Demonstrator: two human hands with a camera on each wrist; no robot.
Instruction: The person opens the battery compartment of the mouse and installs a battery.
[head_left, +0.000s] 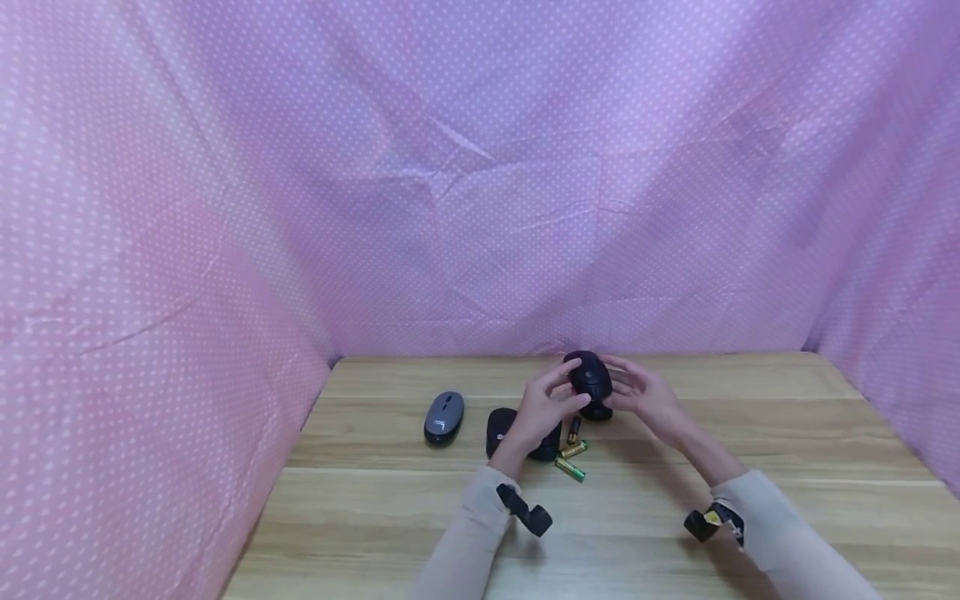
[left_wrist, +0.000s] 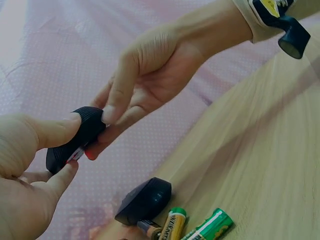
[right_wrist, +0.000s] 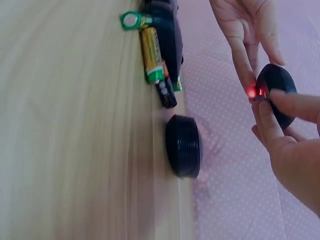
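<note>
A black computer mouse (head_left: 588,377) is held up over the far part of the table between both hands. My left hand (head_left: 543,411) pinches one side of it, thumb on the ribbed edge in the left wrist view. On the opposite end, the fingers and thumb of my right hand (head_left: 649,403) grip it. A red light (right_wrist: 251,92) glows at its underside in the right wrist view. Below the hands, another black mouse (right_wrist: 183,146) with ribbed sides lies on the table. Several batteries (head_left: 572,468), green-gold and dark, lie near my left hand.
A grey mouse (head_left: 444,417) with a black base sits on the wooden table (head_left: 360,500) to the left. More dark mouse shapes (head_left: 500,427) lie partly hidden behind my left hand and wrist. Pink dotted cloth (head_left: 480,208) hangs behind the table and at both sides.
</note>
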